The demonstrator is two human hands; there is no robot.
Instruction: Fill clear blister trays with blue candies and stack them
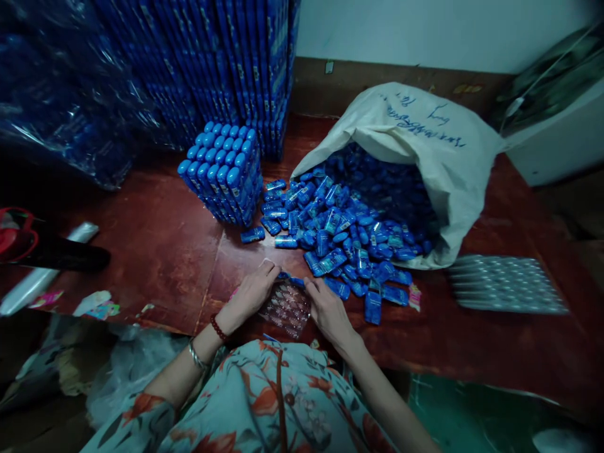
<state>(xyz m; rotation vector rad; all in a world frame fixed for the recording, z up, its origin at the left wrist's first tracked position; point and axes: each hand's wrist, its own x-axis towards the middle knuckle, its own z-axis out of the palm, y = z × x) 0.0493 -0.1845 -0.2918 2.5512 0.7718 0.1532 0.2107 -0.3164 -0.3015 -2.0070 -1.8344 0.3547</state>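
The table (155,251) bears a sack (455,157) of blue packs (333,220).

Blue packs (331,220), sack (455,182) on table (155,251)

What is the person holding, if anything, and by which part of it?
The left hand and right hand appear to hold the clear tray by opposite sides, near the far end; whether they also grip blue packs is unclear.
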